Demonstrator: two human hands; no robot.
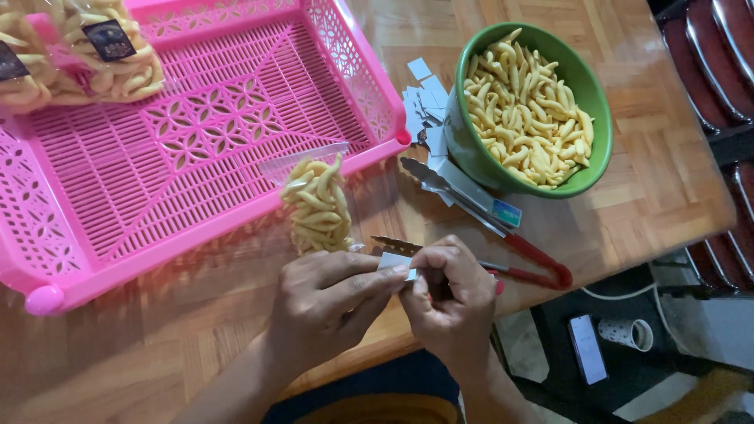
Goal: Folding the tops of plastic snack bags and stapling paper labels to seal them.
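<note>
My left hand (330,302) and my right hand (452,294) pinch a small folded grey paper label (394,263) between their fingertips, near the table's front edge. Just above them a clear plastic bag of yellow finger-shaped snacks (318,206) lies on the table against the rim of a pink plastic basket (196,133). Metal tongs with red handles (487,228) lie to the right of my hands. A green bowl (471,149) full of the same snacks stands behind the tongs.
Two filled snack bags with dark labels (78,51) sit in the basket's far left corner. Several loose grey paper labels (426,106) lie between basket and bowl. The wooden table (652,180) ends at right; below, a phone (587,347) and cup (631,334) lie on the floor.
</note>
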